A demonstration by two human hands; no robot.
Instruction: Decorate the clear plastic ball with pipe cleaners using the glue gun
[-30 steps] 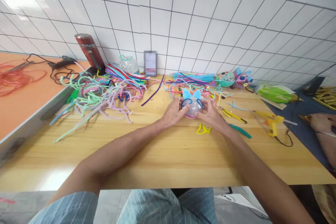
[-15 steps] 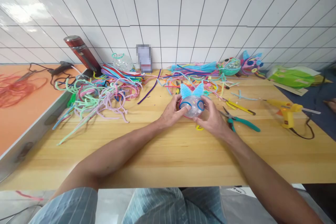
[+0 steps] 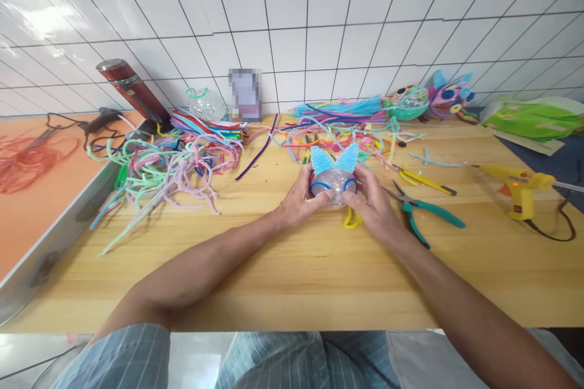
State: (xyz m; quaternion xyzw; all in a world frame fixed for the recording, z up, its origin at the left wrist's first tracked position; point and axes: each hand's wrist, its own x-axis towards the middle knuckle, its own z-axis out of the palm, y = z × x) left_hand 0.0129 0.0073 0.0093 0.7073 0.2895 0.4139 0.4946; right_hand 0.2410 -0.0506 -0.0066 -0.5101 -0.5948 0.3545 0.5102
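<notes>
Between my two hands is a clear plastic ball with two light-blue pipe-cleaner ears on top and dark-blue loops on its front. My left hand grips its left side, thumb across the front. My right hand grips the right side, its thumb also on the front. Under the ball a yellow pipe cleaner lies on the table. To the right of my right hand are teal-handled pliers and a yellow craft knife.
A yellow glue gun stands at the right. Tangled pipe cleaners cover the left, with a red thermos leaning behind. Along the wall are a pipe-cleaner bundle, a decorated ball and a green package.
My right thumb has come up onto the front of the ball, and my left thumb sits slightly lower. The yellow pipe cleaner below shows more. The camera view has shifted a little.
</notes>
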